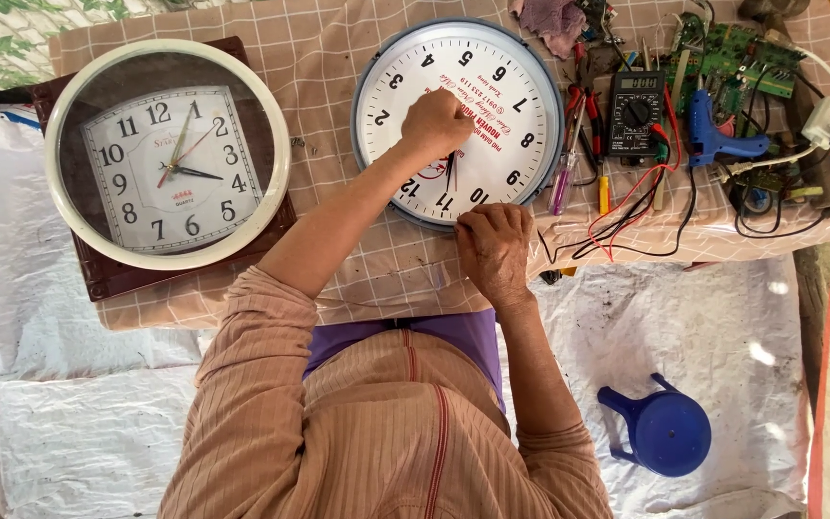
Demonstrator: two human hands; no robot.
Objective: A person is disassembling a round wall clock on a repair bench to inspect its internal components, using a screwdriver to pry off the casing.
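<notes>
While both hands work at one dial, the scene reads as follows.
Left hand point(434, 123): fingers curled shut on the face of the white wall clock point(458, 120), knuckles over the dial's centre; what the fingertips pinch is hidden.
Right hand point(494, 252): closed loosely, resting at the clock's near rim, fingertips touching the edge beside the numerals.
White wall clock: lies flat on the checked tablecloth point(338, 58), mid-table, reaching toward its far edge, with its black hands point(451, 173) pointing toward the near rim, between the two hands.
Second clock point(167, 154): cream-rimmed, on a brown frame at the table's left edge, well apart from both hands.
Right end of table: multimeter point(635, 112), blue glue gun point(713, 135), circuit boards point(732, 58), tangled wires.
Floor: blue stool point(665, 430) beside the person's right arm.
</notes>
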